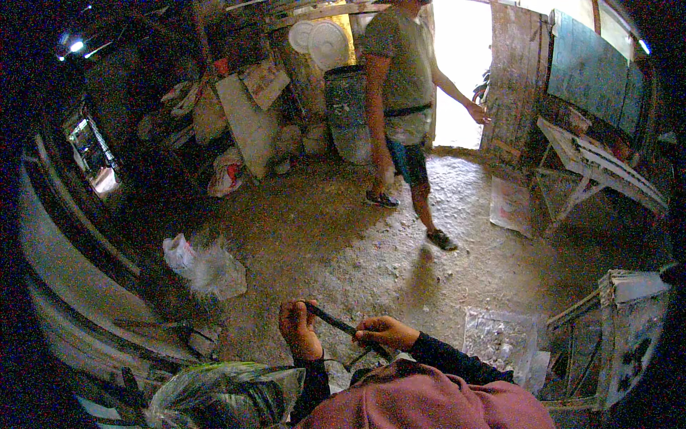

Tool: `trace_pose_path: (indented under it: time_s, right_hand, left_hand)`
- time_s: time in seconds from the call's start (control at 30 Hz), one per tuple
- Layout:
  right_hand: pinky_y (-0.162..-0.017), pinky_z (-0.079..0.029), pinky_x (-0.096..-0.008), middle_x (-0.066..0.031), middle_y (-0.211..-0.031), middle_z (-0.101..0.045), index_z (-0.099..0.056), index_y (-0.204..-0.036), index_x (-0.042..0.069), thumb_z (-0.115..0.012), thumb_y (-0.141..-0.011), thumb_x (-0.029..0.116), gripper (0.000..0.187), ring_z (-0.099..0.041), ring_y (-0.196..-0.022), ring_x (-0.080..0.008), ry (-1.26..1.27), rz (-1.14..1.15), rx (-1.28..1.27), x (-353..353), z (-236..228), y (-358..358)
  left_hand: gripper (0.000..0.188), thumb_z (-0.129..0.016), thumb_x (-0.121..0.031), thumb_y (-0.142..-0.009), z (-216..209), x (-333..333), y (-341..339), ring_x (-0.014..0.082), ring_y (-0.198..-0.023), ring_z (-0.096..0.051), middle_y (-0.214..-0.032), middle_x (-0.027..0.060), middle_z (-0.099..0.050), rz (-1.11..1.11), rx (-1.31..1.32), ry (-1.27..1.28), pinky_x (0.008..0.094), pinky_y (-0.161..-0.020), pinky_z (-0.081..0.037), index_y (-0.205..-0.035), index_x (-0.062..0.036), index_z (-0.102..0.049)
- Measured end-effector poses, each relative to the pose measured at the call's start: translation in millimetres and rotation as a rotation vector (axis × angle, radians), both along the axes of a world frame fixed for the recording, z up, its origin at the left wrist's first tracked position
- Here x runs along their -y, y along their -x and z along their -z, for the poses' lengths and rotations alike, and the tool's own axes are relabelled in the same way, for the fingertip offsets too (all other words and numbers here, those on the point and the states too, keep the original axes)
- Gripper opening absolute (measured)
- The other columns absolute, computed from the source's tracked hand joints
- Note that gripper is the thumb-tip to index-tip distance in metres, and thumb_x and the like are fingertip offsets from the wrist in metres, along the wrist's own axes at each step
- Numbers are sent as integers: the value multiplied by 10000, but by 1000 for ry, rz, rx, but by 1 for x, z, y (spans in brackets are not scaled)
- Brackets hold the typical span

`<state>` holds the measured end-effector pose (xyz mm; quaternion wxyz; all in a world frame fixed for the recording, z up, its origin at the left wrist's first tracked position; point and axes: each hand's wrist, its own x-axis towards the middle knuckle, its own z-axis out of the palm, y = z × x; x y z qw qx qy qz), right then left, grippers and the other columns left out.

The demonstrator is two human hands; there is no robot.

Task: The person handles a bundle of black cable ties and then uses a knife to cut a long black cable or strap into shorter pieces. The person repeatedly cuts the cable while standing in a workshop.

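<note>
A long dark strip (331, 319), perhaps a strap or flat tube, runs slanting in front of my body. My left hand (300, 330) is closed round its upper left end. Farther down its length, my right hand (386, 333) pinches it between thumb and fingers. The lower end of the strip hangs past the right hand toward my lap, and a thin dark loop shows there. Close to my left forearm lies a clear plastic bag (229, 390) with something green and dark inside.
Another person (404, 86) walks across the dirt floor (307, 236) near the bright doorway (463, 71). A blue drum (348, 118) and piled sacks stand behind. Torn plastic (214, 268) lies ahead left. A slatted wooden bench (600, 168) and a frame (607, 343) are right.
</note>
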<state>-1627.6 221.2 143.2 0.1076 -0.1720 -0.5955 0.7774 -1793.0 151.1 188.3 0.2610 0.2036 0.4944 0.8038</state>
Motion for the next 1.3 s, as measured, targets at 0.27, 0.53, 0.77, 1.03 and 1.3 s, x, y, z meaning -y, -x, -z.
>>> trace_pose_path:
  time_s: [0.27,0.53,0.77,1.03,1.3]
  right_hand:
    - [-804,-420,-275,-56,-933,-599,-549,-975,-6,-504,-848,200,247,-549,-877,-136,-217,69,-38,8,-14,7]
    - [-780,-432,-283,-68,-877,-611,-583,-925,-15,-527,-831,179,222,-553,-853,-140,-206,75,31,3,-10,2]
    - [-736,-446,-274,-57,-837,-607,-588,-893,-3,-512,-827,107,150,-555,-792,-129,69,-43,-102,0,13,-2]
    - [-686,-432,-271,-34,-816,-591,-561,-928,37,-506,-825,145,159,-538,-734,-126,131,-179,-74,1,15,-1]
    - [-566,-404,-255,1,-724,-556,-540,-901,70,-516,-811,146,121,-482,-636,-93,-400,-277,185,-4,11,-14]
  left_hand:
    - [139,-568,-179,-786,2,-1,-18,130,-730,-535,-770,56,-586,214,-299,138,261,-716,-417,-813,-52,-519]
    - [167,-544,-199,-819,6,-5,-30,150,-668,-557,-747,80,-589,368,-267,27,274,-641,-459,-803,-38,-502]
    - [152,-516,-192,-832,-7,0,-20,190,-628,-565,-697,67,-539,172,-2,-68,333,-617,-497,-849,-62,-440]
    - [174,-563,-232,-801,-2,2,7,165,-640,-545,-761,40,-539,-54,245,-234,303,-592,-499,-853,-85,-485]
    - [166,-564,-163,-781,57,7,65,166,-734,-543,-864,55,-585,-177,467,-484,292,-642,-472,-929,-95,-534]
